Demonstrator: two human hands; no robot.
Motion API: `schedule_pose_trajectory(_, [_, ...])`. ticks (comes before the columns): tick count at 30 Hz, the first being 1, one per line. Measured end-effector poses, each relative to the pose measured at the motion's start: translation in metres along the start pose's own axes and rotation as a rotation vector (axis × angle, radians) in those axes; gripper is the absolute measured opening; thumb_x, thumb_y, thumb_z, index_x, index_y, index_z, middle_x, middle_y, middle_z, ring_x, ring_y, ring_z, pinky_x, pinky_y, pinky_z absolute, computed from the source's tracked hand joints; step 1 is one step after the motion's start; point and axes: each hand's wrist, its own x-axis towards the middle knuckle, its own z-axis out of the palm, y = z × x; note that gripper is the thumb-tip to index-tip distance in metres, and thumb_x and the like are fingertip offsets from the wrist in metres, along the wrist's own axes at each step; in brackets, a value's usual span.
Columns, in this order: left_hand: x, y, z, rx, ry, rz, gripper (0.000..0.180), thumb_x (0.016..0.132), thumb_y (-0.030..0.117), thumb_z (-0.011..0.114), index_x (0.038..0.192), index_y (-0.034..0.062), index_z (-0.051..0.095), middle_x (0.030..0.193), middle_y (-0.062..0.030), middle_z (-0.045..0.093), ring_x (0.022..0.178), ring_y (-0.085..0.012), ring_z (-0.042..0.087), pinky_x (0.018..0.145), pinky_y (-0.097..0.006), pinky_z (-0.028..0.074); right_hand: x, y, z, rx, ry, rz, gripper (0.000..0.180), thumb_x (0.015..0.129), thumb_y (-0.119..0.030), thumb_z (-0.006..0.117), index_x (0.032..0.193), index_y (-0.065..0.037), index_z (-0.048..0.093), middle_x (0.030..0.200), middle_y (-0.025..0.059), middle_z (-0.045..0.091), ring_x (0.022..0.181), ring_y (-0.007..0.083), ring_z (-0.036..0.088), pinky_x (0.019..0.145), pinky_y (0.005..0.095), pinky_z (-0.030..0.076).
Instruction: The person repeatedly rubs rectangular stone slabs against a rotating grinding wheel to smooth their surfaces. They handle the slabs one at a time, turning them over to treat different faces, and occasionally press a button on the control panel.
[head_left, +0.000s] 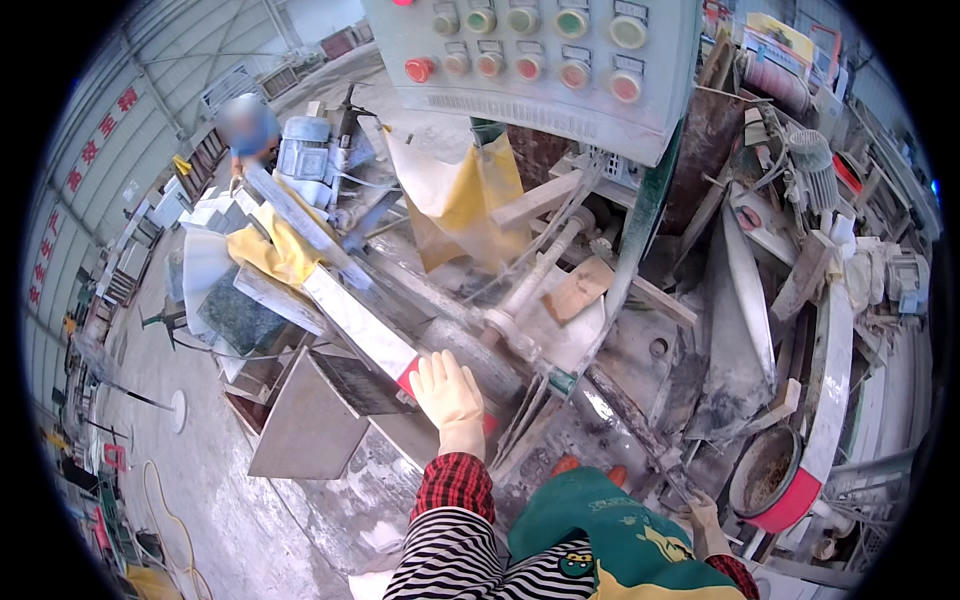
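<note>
My left hand, in a cream rubber glove, lies with its fingers stretched out over the red end of a long white beam. It appears to rest on that end, and nothing is gripped in it. Low on the right, my right hand wears a similar glove. It is beside the lower end of a dark, dirty bar; its fingers are too small and partly hidden to show whether they hold anything. A green apron covers my front.
A grey control panel with red and green buttons hangs ahead. Yellow cloth drapes over the beam's far part. A grey board leans at left. A round, red-banded pan stands at right. Another person is at the far left.
</note>
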Motion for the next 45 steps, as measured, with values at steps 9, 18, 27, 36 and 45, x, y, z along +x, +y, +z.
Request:
schedule_pose_trajectory(9, [-0.008,0.002,0.004,0.006,-0.018,0.013,0.046,0.091,0.025,0.059,0.129,-0.0019,0.059,0.132,-0.0201,0.062,0.13,-0.0432,0.05,0.112,-0.058,0.03,0.008,0.013,-0.005,-0.007,-0.012,0.034,0.056,0.098,-0.007,0.056,0.151,-0.012,0.039,0.092,0.027,0.072,0.07,0.0355,0.073,0.061,0.0477,0.063])
schedule_pose_trajectory(18, [-0.014,0.008,0.003,-0.019,0.047,0.04,0.045,0.09,0.021,0.061,0.128,-0.0017,0.06,0.129,-0.0225,0.064,0.128,-0.0443,0.052,0.11,-0.06,0.032,-0.003,-0.007,0.006,0.042,-0.016,0.077,0.052,0.096,-0.005,0.057,0.146,-0.014,0.044,0.09,0.0217,0.07,0.061,0.0279,0.068,0.053,0.0402,0.058])
schedule_pose_trajectory(27, [-0.023,0.009,0.008,-0.006,-0.026,0.024,0.05,0.092,0.028,0.06,0.134,0.0006,0.056,0.137,-0.0226,0.059,0.133,-0.0446,0.047,0.115,-0.06,0.028,-0.006,-0.011,0.01,-0.03,-0.037,0.091,0.054,0.098,-0.006,0.055,0.15,-0.01,0.039,0.097,0.0274,0.072,0.074,0.0358,0.073,0.065,0.048,0.063])
schedule_pose_trajectory(36, [-0.029,0.014,0.005,0.0,-0.057,0.037,0.055,0.089,0.028,0.064,0.136,0.0016,0.053,0.138,-0.0229,0.058,0.133,-0.0449,0.046,0.114,-0.061,0.028,-0.002,-0.011,0.014,-0.089,-0.036,0.065,0.053,0.097,-0.005,0.055,0.148,-0.01,0.042,0.095,0.0252,0.072,0.073,0.0338,0.073,0.066,0.0477,0.063])
schedule_pose_trajectory(45, [-0.037,0.018,0.006,-0.006,-0.093,0.026,0.058,0.088,0.029,0.066,0.138,0.0026,0.051,0.141,-0.0223,0.055,0.135,-0.0443,0.044,0.115,-0.062,0.027,0.003,-0.019,0.014,-0.113,-0.085,0.042,0.054,0.097,-0.005,0.055,0.149,-0.006,0.04,0.096,0.0271,0.072,0.074,0.0341,0.073,0.065,0.0459,0.063])
